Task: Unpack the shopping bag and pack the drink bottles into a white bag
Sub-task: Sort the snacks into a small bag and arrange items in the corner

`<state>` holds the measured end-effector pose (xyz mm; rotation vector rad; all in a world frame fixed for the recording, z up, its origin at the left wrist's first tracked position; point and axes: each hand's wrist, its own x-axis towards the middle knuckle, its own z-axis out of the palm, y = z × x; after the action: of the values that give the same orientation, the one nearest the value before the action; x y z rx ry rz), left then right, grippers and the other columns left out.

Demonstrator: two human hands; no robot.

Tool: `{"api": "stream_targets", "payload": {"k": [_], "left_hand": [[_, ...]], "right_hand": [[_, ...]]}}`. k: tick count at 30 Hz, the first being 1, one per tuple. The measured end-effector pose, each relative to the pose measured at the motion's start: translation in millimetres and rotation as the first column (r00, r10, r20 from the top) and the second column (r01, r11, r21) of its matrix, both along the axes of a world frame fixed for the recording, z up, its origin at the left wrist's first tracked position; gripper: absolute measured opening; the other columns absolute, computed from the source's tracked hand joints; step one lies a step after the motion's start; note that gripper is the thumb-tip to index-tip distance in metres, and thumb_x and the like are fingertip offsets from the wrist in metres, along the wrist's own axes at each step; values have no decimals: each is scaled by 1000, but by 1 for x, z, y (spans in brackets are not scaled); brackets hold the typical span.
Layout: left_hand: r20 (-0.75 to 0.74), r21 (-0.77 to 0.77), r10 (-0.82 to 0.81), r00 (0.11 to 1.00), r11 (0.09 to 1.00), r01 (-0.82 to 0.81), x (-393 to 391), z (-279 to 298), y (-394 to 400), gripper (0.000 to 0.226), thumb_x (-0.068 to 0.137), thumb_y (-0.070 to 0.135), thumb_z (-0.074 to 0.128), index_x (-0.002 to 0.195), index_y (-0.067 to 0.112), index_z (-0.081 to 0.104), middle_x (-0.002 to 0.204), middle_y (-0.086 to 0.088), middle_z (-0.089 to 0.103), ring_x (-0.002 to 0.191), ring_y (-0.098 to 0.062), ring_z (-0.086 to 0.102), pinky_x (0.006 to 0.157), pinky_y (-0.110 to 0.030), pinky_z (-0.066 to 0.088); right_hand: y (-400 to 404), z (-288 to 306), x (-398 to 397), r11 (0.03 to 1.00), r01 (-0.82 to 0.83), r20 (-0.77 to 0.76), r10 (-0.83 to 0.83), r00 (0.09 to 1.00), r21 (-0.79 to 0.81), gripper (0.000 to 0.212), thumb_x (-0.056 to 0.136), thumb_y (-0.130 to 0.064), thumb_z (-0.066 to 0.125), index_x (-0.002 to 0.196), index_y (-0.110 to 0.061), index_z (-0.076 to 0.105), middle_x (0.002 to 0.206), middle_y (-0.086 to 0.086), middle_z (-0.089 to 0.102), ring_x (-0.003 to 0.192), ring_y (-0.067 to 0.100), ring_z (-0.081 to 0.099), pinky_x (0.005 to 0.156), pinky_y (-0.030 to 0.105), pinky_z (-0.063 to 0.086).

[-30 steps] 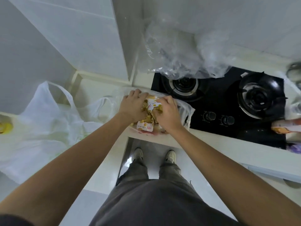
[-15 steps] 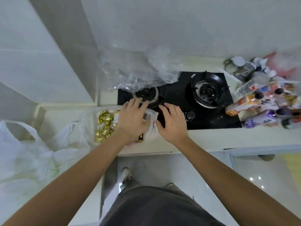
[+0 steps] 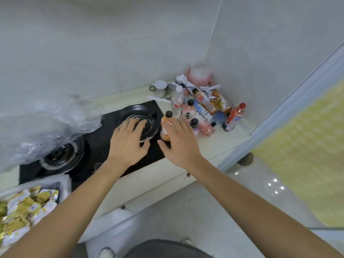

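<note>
Hands over the black gas stove [image 3: 104, 146] at frame centre, both spread, fingers straight, gripping nothing. Left hand [image 3: 128, 142] above the right-hand burner [image 3: 138, 121]. Right hand [image 3: 179, 141] just right of it, fingertips in front of the orange drink bottle [image 3: 166, 127] with a black cap; contact impossible to judge. More drink bottles [image 3: 188, 112] clustered in the counter corner, upper right of centre, standing and lying among snack packets [image 3: 214, 101], a red-capped bottle [image 3: 235, 116] at the group's right edge. Crumpled clear plastic [image 3: 46, 123] over the left burner, middle left. Gold-and-white wrapped packets [image 3: 24, 209] in a bag at lower left.
</note>
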<state>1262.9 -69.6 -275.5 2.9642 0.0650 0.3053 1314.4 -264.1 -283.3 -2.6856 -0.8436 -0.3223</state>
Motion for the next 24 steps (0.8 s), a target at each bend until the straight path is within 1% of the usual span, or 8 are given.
{"api": "stream_targets", "payload": {"k": [5,8,11,15,17,20,22,24], "left_hand": [[23,-22,-49,999,999,49,64,18,-84,59,89,40,61,143,17,53,144,-8,54,135,-31,48,103,-50,45],[-1,-11,-68,998,998,68,103,20,-117,64,88,46,52,144,17,50,143,-9,53,134,-32,46,103,-50,46],[-3,-10,-73,997,997,73,144,12,-142,62,87,46,55,143,19,49,142,-9,53,130,-31,47,99,-49,46],[10,-46,-86,996,995,86,207,-6,-169,58,90,44,54,142,17,50,140,-8,53,128,-31,47,95,-47,47],[-21,-65,-94,995,994,93,243,-18,-178,60,90,44,53,142,16,49,139,-11,53,127,-33,48,96,-48,47],[-57,-118,-112,992,987,105,291,-30,-191,62,89,45,52,144,17,47,138,-12,52,126,-34,48,94,-51,51],[-76,-132,-116,990,986,105,318,-36,-198,61,90,45,54,144,18,47,135,-10,54,125,-34,50,92,-50,52],[-96,-154,-113,989,983,97,343,-42,-204,63,89,52,45,143,18,47,134,-8,54,124,-32,51,92,-51,53]], "right_hand": [[-79,20,65,998,51,37,-52,998,19,56,92,-46,60,140,-17,56,142,8,57,133,31,48,114,46,39],[-112,18,104,997,71,16,-71,997,14,57,90,-45,62,139,-17,57,141,9,57,133,32,49,114,46,39],[-138,8,147,995,101,-2,-101,995,6,60,89,-46,62,139,-14,58,141,10,57,132,34,50,112,50,42],[-162,-4,213,990,141,-45,-142,989,-10,67,85,-53,47,140,-16,58,140,10,58,129,35,52,108,49,44],[-175,-11,249,988,151,-65,-152,986,-10,61,86,-48,54,138,-16,58,141,10,58,131,36,51,107,51,46],[-194,-15,300,985,157,-148,-167,975,-75,59,93,-48,58,143,-18,51,149,8,50,140,32,42,111,48,41],[-205,-17,335,981,142,-192,-166,967,-130,58,94,-46,58,144,-17,49,146,8,49,135,32,43,107,46,42],[-212,-22,367,977,133,-210,-166,963,-165,54,92,-38,61,140,-15,51,139,9,52,129,32,46,101,47,47]]}}
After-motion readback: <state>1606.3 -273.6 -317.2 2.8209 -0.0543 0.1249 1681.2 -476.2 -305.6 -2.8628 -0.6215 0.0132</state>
